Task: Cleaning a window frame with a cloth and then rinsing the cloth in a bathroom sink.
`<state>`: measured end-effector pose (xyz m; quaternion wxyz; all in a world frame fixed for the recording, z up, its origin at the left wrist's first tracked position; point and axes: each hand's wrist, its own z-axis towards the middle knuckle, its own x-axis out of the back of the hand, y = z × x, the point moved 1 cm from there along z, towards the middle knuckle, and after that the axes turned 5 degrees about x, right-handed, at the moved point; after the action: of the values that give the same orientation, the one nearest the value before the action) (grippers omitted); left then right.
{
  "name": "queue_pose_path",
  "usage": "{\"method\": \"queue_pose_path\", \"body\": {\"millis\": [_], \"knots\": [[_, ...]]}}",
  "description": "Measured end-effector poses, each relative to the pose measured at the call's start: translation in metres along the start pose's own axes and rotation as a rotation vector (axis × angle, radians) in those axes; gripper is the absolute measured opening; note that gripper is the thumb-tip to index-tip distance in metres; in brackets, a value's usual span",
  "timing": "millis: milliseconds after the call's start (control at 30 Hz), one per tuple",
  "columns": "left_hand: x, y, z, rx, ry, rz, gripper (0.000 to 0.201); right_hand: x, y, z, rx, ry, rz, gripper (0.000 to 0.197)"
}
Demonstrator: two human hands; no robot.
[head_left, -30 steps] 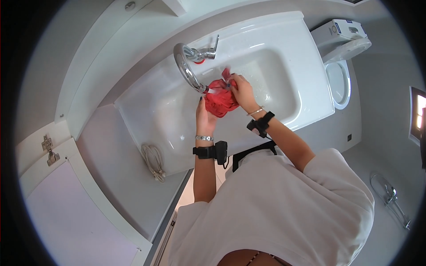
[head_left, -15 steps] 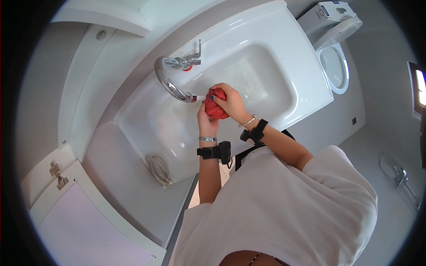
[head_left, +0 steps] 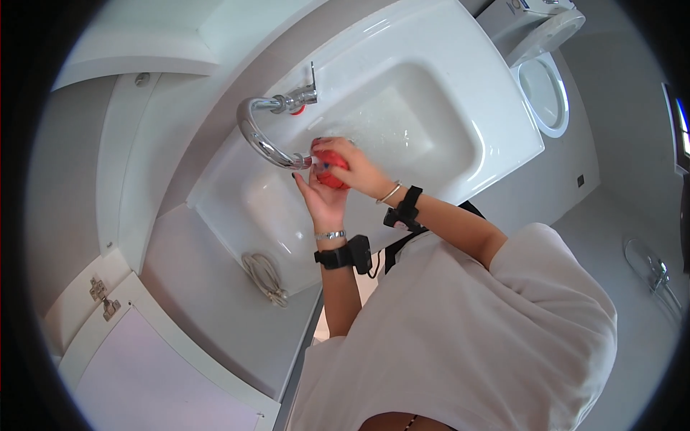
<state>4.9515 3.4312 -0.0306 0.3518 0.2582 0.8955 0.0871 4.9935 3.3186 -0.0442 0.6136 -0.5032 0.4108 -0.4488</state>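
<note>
A bunched-up wet red cloth point(head_left: 333, 177) is between my two hands, right at the mouth of the chrome faucet point(head_left: 269, 149). My left hand point(head_left: 325, 205) bears it from below, palm up, with the thumb sticking out to the left and the other fingers hidden behind the cloth. From above and the right, my right hand point(head_left: 350, 161) grips the cloth, fingers bent over it. Both hands are above the white sink point(head_left: 496, 147), whose basin has water splashing in it.
A coiled pale hose point(head_left: 264, 279) lies at the sink's lower left end. The toilet point(head_left: 540, 97) stands beyond the right end with its lid up. An open white cabinet door point(head_left: 162, 359) is at lower left, and a shower head point(head_left: 658, 271) hangs at far right.
Both hands have moved slightly left with the red cloth, closer under the faucet. The left thumb has spread away from the cloth, and the right hand now covers more of its top.
</note>
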Motion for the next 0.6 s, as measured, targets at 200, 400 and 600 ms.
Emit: {"method": "queue_pose_path", "body": {"millis": [200, 400, 600], "knots": [[0.035, -0.018, 0.039, -0.118, -0.082, 0.012, 0.05, -0.029, -0.017, 0.008, 0.236, -0.091, -0.504, 0.037], [0.061, -0.021, 0.072, 0.0, -0.208, 0.0, 0.048, -0.029, -0.009, 0.019, 0.049, -0.09, -0.59, 0.03], [0.03, -0.025, 0.053, 0.102, -0.138, 0.051, 0.047, -0.026, 0.001, 0.021, -0.1, -0.211, -0.683, 0.026]]}}
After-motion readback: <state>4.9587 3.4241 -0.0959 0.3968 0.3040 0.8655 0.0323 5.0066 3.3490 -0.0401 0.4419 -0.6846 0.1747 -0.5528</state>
